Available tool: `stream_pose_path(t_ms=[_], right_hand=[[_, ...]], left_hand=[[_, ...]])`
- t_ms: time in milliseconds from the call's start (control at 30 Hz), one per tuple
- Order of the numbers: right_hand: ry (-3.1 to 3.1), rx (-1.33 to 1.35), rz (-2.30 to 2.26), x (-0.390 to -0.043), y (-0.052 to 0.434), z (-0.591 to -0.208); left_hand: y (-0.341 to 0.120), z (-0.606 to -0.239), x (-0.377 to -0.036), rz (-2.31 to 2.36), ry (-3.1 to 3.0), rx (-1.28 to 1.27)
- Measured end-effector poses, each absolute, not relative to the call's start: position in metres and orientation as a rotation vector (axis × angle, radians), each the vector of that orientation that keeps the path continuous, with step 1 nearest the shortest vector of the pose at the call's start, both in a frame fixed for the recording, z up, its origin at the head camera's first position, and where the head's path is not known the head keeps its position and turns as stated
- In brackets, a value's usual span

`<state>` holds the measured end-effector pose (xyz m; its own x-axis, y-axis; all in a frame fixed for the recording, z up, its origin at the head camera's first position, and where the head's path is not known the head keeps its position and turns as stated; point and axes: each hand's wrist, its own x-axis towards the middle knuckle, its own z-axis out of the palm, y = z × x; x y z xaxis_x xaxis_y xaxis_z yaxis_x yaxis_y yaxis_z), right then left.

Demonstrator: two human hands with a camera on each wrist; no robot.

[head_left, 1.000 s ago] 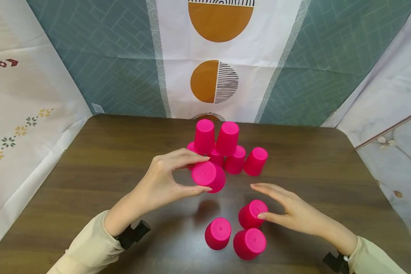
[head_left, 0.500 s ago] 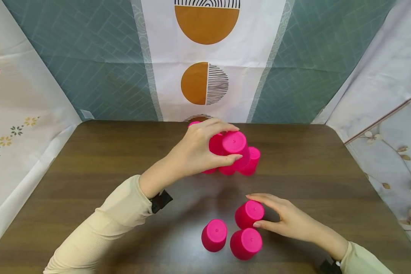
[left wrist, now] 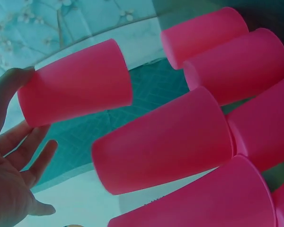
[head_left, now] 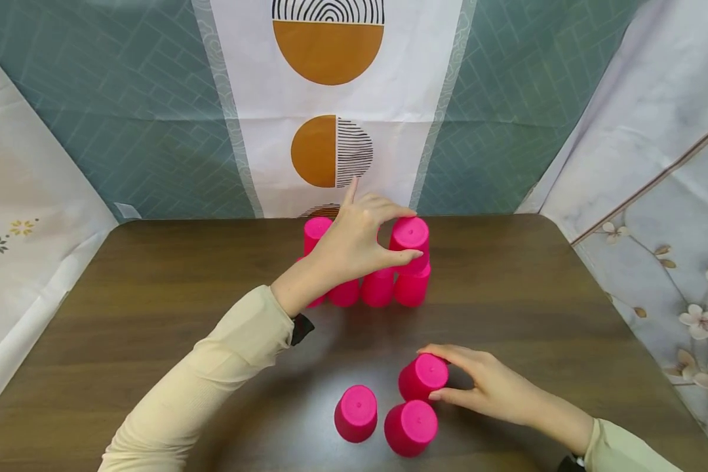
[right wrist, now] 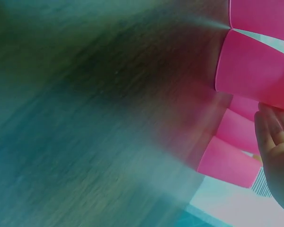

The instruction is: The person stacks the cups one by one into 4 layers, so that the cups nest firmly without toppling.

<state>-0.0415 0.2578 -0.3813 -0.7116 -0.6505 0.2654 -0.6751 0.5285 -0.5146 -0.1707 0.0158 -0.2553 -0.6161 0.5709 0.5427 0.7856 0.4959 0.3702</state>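
Near the back of the table, my left hand pinches an upside-down pink plastic cup between thumb and fingers. In the left wrist view this held cup appears apart from the bottom-row cups. Below it in the head view runs a row of inverted pink cups, partly covered by the hand. Another upper-level cup shows at the left end. At the front, my right hand holds the sides of an inverted pink cup with thumb and fingers. Two similar cups, left and right, stand beside it.
The brown wooden table reaches back to a green and white patterned cloth. Pale cloths hang at the left and the right.
My left hand has carried its cup back and right to the right end of the bottom row. My right hand has closed round the nearest front cup. The head view has shifted.
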Motion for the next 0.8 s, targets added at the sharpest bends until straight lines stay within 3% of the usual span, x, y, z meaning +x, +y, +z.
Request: stream_pose_path(t_ms=[800], right_hand=[[-2.696,1.152,0.989,-0.035,0.262,-0.386]], left_hand=[[0.031,-0.275,-0.199,-0.691,-2.665,-1.009]])
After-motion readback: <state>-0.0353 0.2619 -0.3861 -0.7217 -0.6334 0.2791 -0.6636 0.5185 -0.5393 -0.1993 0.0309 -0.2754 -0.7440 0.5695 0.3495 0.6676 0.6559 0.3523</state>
